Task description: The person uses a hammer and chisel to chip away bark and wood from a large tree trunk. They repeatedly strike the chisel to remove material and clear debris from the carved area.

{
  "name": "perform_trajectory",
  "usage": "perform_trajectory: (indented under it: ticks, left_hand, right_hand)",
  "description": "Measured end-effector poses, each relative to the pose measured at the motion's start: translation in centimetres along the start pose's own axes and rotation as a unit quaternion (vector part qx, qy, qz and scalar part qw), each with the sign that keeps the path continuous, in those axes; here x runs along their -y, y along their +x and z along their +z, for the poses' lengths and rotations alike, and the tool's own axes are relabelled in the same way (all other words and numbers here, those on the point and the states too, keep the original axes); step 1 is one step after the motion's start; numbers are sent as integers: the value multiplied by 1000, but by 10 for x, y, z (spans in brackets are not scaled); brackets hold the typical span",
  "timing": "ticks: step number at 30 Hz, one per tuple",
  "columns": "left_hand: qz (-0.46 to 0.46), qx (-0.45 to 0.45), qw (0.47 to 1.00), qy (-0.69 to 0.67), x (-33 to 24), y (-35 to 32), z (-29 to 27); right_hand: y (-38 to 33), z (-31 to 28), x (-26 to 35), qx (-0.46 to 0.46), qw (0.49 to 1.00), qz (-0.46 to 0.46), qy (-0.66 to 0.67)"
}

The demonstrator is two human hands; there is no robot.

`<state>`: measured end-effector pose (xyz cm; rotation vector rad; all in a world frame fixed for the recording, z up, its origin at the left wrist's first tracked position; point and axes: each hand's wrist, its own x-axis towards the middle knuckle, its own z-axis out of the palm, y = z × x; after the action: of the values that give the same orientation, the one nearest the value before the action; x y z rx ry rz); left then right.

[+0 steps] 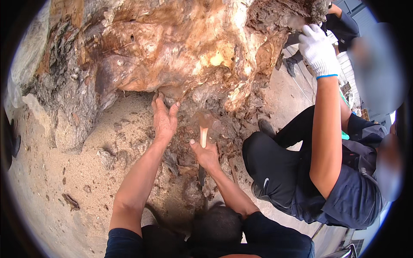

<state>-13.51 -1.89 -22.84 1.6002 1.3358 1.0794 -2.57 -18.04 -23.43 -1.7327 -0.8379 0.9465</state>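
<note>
A huge piece of tree trunk, stripped to brown and orange wood with rough grey bark at its left, fills the top of the head view. My left hand reaches up to its lower edge, thumb apart and fingertips against the underside. Just right of it, lower down, my right hand is closed round a tool with a pale wooden handle. The upper end of the tool is blurred, so its kind does not show. Below that hand a narrow dark piece points downward; I cannot tell whether it belongs to the tool.
Sawdust and bark bits cover the ground. To my right squats a co-worker in dark clothes, whose white-gloved hand is up at the trunk's right end. Another person is behind. Clear plastic sheeting hangs at far left.
</note>
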Motion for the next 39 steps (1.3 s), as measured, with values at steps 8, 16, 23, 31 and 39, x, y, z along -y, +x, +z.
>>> perform_trajectory:
  ticks: [8, 16, 23, 31, 39]
  left_hand:
    - [-16, -27, 999, -36, 14, -21, -36]
    - [34, 42, 989, -141, -5, -50, -72]
    - [-2, 106, 992, -73, -70, -54, -123]
    - [200, -42, 978, -50, -130, -45, -170]
    - [295, -187, 937, 19, -166, -21, -232]
  right_hand:
    - [-10, -7, 16, 31, 999, 16, 21]
    - [-22, -21, 40, 46, 998, -38, 27]
    - [-23, -29, 33, 58, 995, -72, -27]
    - [-36, -37, 56, 72, 995, -70, 4]
    - [-46, -47, 71, 78, 995, -50, -30]
